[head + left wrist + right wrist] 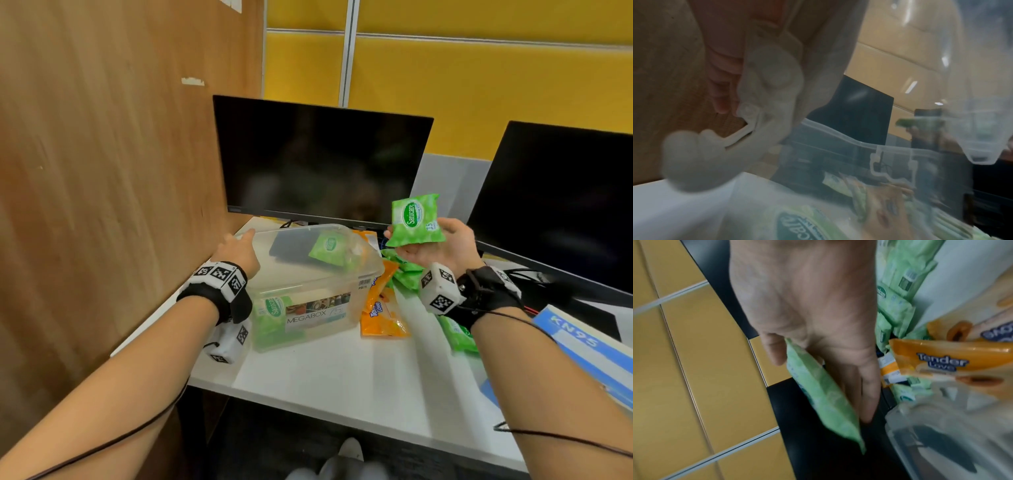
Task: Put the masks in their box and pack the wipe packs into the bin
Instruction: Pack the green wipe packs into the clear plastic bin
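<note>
A clear plastic bin (370,270) labelled MEGABOX stands on the white desk. Inside it lie a green wipe pack (329,248) and another green pack (270,315) against the front wall. My left hand (236,246) rests on the bin's left rim, its fingers (721,81) stretched along the outside wall (900,154). My right hand (431,240) is raised just right of the bin, palm up, and pinches a green Sanicare wipe pack (416,219), the green pack (824,402) sitting between thumb and fingers. A blue and white KN95 mask box (582,346) lies at the right edge.
Orange Tender Love packs (382,308) and loose green packs (459,334) lie right of the bin. Two dark monitors (322,164) (561,205) stand behind. A wooden partition (102,171) closes the left side. Black cables run near the right monitor's base.
</note>
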Demonstrator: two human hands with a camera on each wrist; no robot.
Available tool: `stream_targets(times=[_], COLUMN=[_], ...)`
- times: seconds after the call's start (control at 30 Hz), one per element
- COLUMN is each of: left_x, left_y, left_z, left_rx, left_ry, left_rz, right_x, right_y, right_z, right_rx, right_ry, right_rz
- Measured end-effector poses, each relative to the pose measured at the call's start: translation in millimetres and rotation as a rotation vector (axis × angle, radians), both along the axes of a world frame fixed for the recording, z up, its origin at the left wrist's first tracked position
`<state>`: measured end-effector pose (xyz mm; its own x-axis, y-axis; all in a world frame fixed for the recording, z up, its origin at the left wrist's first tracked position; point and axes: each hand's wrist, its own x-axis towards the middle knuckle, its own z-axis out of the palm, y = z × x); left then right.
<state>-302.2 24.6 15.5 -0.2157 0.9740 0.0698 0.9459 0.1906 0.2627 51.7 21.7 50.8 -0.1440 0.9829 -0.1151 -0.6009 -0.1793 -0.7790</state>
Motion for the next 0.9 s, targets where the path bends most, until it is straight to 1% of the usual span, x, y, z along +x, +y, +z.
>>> stream_targets(times=[0.07, 0.13, 0.2, 0.3, 0.37, 0.43, 0.5, 0.57, 0.6, 0.63, 0.7, 0.73, 0.77, 0.8, 0.83, 0.9], left_x=[-0.4, 0.7, 1.5, 1.6, 2.0, 3.4, 4.5, 5.2, 5.6, 6.0, 6.3, 5.7, 4.6, 2.5, 0.7, -0.3], left_y=[0.9, 0.5, -0.3, -1.9, -3.7, -5.8, -4.9, -2.9, -2.9, -3.6, -3.8, -3.8, -2.6, -0.1, 1.6, 1.2], left_z=[-0.5, -1.0, -0.5, 0.3, 1.9, 4.5, 6.7, 7.2, 7.0, 6.5, 5.4, 5.4, 4.7, 2.9, 1.1, 0.2], left_rx=[0.009, 0.010, 0.028, 0.121, 0.177, 0.186, 0.189, 0.202, 0.200, 0.197, 0.198, 0.202, 0.205, 0.206, 0.199, 0.128], left_ry=[-0.007, 0.012, 0.040, 0.033, 0.003, -0.051, -0.171, -0.293, -0.322, -0.328, -0.290, -0.256, -0.214, -0.174, -0.144, -0.094], left_rz=[-0.006, -0.010, -0.018, -0.073, -0.111, -0.113, -0.070, 0.001, 0.026, 0.035, 0.011, -0.015, -0.042, -0.068, -0.094, -0.115], right_x=[-9.9, -25.3, -45.6, -78.2, -97.3, -118.5, -139.2, -158.0, -167.3, -176.5, -190.1, -195.6, -200.9, -205.7, -208.6, -210.3], right_y=[-2.1, 1.6, 4.2, 6.9, 12.6, 15.2, 18.1, 19.9, 20.4, 23.3, 21.5, 23.1, 21.9, 19.8, 18.0, 18.8], right_z=[8.8, 14.6, 18.2, 19.0, 14.4, 10.5, 6.1, 1.0, -2.7, -7.8, -12.4, -15.8, -15.7, -17.0, -17.9, -23.7], right_rx=[0.052, 0.055, 0.070, 0.173, 0.218, 0.205, 0.186, 0.158, 0.143, 0.135, 0.150, 0.166, 0.180, 0.197, 0.230, 0.294], right_ry=[0.040, -0.051, -0.168, -0.329, -0.380, -0.435, -0.538, -0.695, -0.799, -0.942, -1.253, -1.320, -1.329, -1.347, -1.442, -1.766], right_rz=[0.033, -0.012, -0.009, 0.075, 0.127, 0.180, 0.243, 0.310, 0.347, 0.371, 0.370, 0.353, 0.375, 0.425, 0.496, 0.631])
